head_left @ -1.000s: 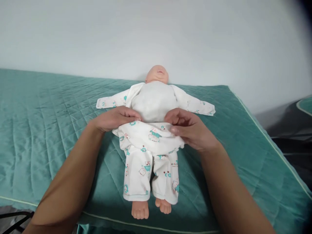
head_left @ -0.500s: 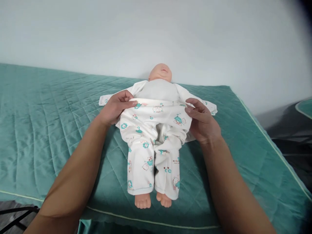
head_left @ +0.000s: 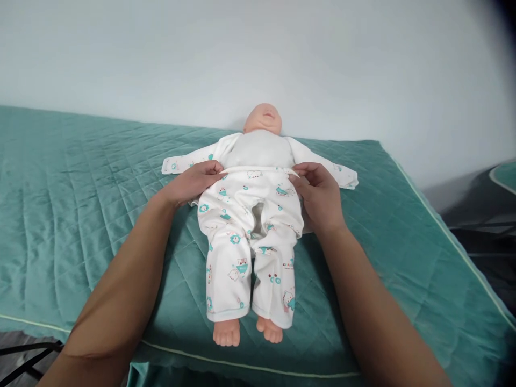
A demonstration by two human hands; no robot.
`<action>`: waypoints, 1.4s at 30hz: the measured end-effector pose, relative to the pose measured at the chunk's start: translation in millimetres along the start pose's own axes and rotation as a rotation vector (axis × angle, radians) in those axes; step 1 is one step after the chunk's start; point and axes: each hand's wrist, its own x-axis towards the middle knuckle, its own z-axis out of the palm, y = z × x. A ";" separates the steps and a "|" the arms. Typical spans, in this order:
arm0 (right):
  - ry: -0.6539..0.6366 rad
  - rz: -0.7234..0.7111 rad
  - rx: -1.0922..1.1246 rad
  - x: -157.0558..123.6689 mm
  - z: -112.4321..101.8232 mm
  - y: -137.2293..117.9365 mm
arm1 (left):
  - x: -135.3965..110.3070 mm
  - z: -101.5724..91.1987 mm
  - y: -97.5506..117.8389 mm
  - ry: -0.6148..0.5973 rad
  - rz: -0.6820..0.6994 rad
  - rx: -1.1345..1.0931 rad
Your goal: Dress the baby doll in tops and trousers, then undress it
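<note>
A baby doll [head_left: 263, 117] lies on its back on a green quilted mattress [head_left: 80, 204], head toward the wall, arms spread in printed white sleeves. It wears white trousers [head_left: 250, 242] with teal cartoon prints; bare feet stick out at the near edge. My left hand [head_left: 192, 183] pinches the trousers' waistband at the doll's left-of-frame hip. My right hand [head_left: 318, 196] pinches the waistband at the other hip. The waistband sits across the doll's belly, below its plain grey-white torso [head_left: 260, 150].
A pale wall [head_left: 258, 54] rises right behind the doll's head. The mattress edge with light piping runs along the near side and the right side. Dark floor and another green corner [head_left: 503, 174] show at the far right.
Both hands have drawn the trousers' waistband up from the doll's hips to its belly, then settled it slightly lower. The bunched cloth has smoothed out over the legs.
</note>
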 end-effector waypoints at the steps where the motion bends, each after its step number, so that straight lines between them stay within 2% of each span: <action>1: 0.011 0.000 -0.019 0.7 -0.1 0.2 | -0.1 -1.3 0.0 -0.015 0.007 0.031; 5: 0.017 0.028 -0.118 0.6 -1.6 -2.8 | -1.7 -1.3 2.6 -0.009 0.134 0.154; 10: 0.063 -0.036 -0.191 -9.5 1.3 -12.0 | -5.9 13.3 14.2 0.200 0.431 0.278; 13: 0.081 -0.123 -0.251 -17.4 4.7 -17.7 | -7.0 23.7 21.3 0.220 0.592 0.388; 16: 0.050 -0.167 -0.281 -21.2 6.8 -20.6 | -7.4 30.6 25.9 0.221 0.661 0.499; 19: 0.013 -0.154 -0.283 -19.8 7.0 -20.2 | -8.7 34.1 27.5 0.223 0.623 0.530; 21: -0.003 -0.130 -0.278 -17.3 5.9 -18.8 | -9.1 35.1 25.7 0.265 0.573 0.499; 26: -0.051 -0.061 -0.259 -9.2 -1.9 -14.6 | -1.4 31.5 11.4 0.531 0.445 0.340; 29: -0.110 0.001 -0.230 -5.0 -8.0 -13.5 | 6.6 26.3 3.2 0.599 0.353 0.291; 31: -0.177 0.069 -0.208 -3.1 -12.2 -13.5 | 10.2 22.4 -0.1 0.555 0.278 0.259; 37: -0.410 0.160 -0.140 -0.9 -32.0 -17.1 | 8.2 9.9 -1.0 0.243 0.104 0.216; 40: -0.534 0.200 -0.138 -1.2 -42.2 -20.7 | 4.6 6.7 4.5 0.206 0.043 0.304; 42: -0.556 0.201 -0.154 -1.3 -44.9 -22.3 | 2.4 6.6 9.6 0.200 0.021 0.376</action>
